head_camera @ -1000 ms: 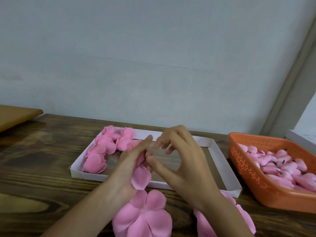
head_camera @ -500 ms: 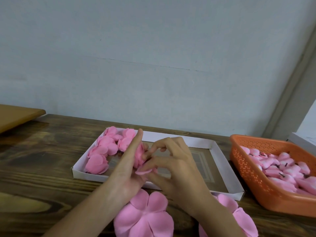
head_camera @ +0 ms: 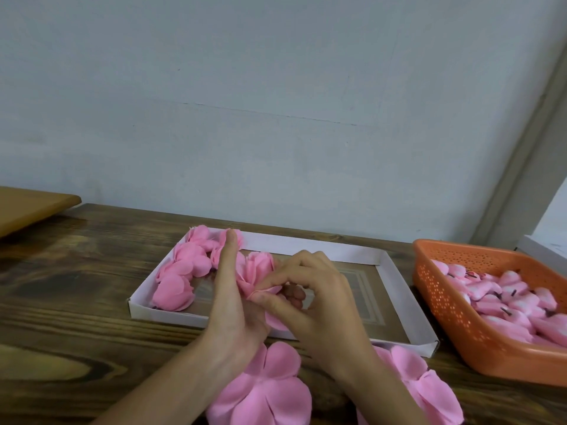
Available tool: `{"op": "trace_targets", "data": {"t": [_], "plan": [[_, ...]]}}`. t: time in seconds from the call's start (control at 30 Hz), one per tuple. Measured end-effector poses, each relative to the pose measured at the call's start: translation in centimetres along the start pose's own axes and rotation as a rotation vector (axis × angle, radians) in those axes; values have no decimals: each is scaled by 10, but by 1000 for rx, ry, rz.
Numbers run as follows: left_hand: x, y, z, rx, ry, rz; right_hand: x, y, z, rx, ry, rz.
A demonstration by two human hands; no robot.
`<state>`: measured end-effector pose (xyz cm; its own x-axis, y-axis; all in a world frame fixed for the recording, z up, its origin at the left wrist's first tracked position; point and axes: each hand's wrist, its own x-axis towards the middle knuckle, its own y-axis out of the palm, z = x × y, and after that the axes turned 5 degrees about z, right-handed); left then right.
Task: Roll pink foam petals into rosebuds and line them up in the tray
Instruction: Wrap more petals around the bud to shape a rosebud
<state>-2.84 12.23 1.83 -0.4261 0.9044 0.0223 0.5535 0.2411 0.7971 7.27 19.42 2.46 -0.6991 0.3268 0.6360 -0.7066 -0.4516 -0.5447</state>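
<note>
A dark wooden table (head_camera: 76,317) bears a white cardboard tray (head_camera: 306,244) at centre and an orange basket (head_camera: 445,305) of pink pieces at right. Flat petal cutouts (head_camera: 267,391) lie at the near edge. Finished rosebuds (head_camera: 184,271) fill the tray's far-left corner. Over the tray's near wall the left hand (head_camera: 233,308) cradles a half-rolled rosebud (head_camera: 259,268), and the right hand (head_camera: 322,302) pinches its outer petal.

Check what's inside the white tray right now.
Finished rosebuds sit clustered at the left end of the white tray; its floor shows on the right. The left hand and right hand, fingers gripping a half-rolled bud, cover the middle, so anything under them is hidden.
</note>
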Motion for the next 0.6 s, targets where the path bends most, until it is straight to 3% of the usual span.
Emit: {"op": "trace_targets", "data": {"t": [0.33,0.6], "plan": [[-2,1,5,149,26,161,-3,6,1,-111,53,-247],[-1,-4,1,303,-47,267,-1,-2,3,-23,61,-253]]}}
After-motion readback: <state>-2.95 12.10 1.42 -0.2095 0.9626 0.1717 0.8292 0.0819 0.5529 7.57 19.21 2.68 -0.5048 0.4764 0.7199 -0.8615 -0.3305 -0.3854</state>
